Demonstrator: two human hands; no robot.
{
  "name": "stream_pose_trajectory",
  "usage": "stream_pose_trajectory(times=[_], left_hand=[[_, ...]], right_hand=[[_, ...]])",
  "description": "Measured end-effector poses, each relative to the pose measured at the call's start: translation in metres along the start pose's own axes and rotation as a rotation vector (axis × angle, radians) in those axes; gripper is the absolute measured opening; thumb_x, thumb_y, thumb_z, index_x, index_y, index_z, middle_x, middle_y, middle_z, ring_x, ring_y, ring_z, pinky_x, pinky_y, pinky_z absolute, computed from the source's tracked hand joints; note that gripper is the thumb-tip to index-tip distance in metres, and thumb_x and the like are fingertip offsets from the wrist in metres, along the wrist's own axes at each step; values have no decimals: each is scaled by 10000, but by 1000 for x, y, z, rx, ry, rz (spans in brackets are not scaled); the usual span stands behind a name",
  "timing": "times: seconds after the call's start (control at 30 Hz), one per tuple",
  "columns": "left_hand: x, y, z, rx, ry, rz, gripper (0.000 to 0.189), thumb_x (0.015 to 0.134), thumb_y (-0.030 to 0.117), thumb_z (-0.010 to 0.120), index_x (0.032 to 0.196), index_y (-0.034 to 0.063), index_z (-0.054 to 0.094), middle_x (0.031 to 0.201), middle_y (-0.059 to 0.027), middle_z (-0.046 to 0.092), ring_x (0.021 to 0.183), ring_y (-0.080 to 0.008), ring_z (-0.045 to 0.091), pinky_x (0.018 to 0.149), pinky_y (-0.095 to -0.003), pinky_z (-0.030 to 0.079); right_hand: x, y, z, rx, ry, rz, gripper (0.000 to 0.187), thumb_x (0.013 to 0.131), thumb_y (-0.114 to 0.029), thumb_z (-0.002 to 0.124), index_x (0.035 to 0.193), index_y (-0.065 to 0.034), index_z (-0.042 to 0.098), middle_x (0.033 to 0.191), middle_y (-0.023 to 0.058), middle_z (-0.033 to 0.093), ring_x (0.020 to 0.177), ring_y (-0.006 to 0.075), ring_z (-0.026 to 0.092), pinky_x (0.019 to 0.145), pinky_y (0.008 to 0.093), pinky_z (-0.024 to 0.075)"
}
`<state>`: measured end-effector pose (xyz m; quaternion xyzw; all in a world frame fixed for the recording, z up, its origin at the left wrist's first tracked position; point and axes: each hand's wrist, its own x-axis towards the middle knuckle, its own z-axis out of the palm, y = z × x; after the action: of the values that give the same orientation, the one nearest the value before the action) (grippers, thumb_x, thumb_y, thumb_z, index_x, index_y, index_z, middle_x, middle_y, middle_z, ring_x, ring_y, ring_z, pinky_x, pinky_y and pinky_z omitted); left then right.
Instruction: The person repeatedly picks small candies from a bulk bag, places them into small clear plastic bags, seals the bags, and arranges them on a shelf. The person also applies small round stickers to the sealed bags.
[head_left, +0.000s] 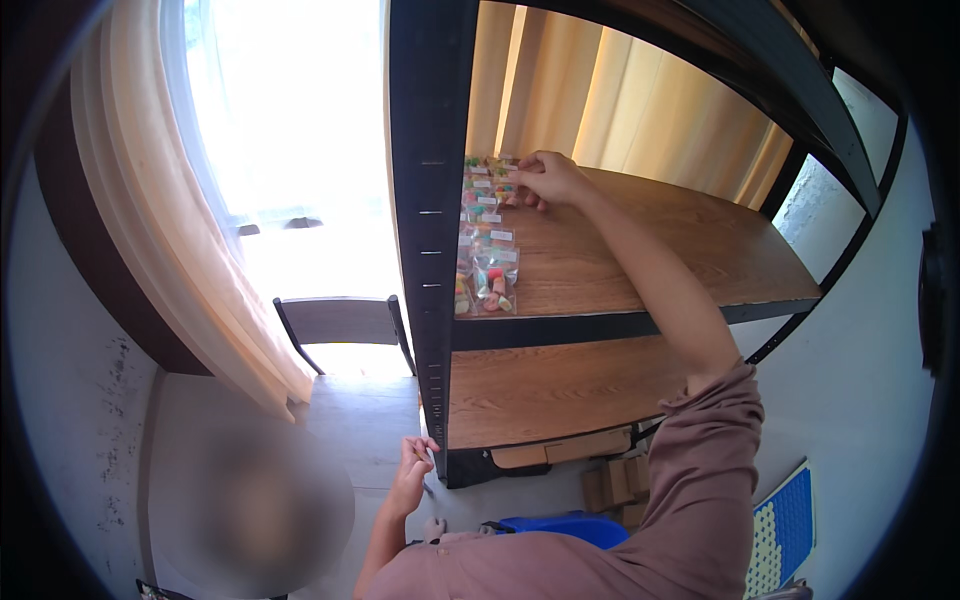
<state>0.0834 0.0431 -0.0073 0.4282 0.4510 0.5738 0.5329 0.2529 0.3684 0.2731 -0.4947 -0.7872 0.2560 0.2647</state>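
Small clear plastic bags of colourful candy (495, 281), each with a white label, lie in rows along the left end of the upper wooden shelf (637, 240). My right hand (551, 180) reaches to the back of these rows. Its fingers are at a rear candy bag (504, 191); whether they grip it cannot be made out. Low down beside the black rack post (431, 225), my left hand (411, 472) is closed around a thin pen-like object (427, 487), mostly hidden by the fingers.
Below is a second wooden shelf (555, 390), with cardboard boxes (615, 484) and a blue plastic bin (570, 529) near the floor. A chair (341, 321) stands by the bright window. Curtains (645, 97) hang behind the rack. A blurred round area covers the lower left.
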Motion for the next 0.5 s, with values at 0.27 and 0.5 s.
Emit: stream_pose_trajectory(times=[0.27, 0.5], left_hand=[[1, 2, -4, 30, 33, 12, 145, 739, 60, 409, 860, 56, 330, 892, -74, 355, 957, -177, 396, 868, -291, 303], [6, -5, -6, 33, 35, 45, 135, 745, 76, 407, 856, 56, 333, 889, -73, 358, 960, -179, 396, 862, -287, 309]], right_hand=[[16, -5, 0, -71, -17, 34, 391, 789, -135, 557, 1129, 48, 500, 982, 174, 620, 678, 216, 659, 549, 299, 543], [40, 6, 7, -238, 132, -81, 434, 774, -128, 495, 1176, 36, 488, 1129, 219, 562, 1038, 311, 558, 871, 351, 453]])
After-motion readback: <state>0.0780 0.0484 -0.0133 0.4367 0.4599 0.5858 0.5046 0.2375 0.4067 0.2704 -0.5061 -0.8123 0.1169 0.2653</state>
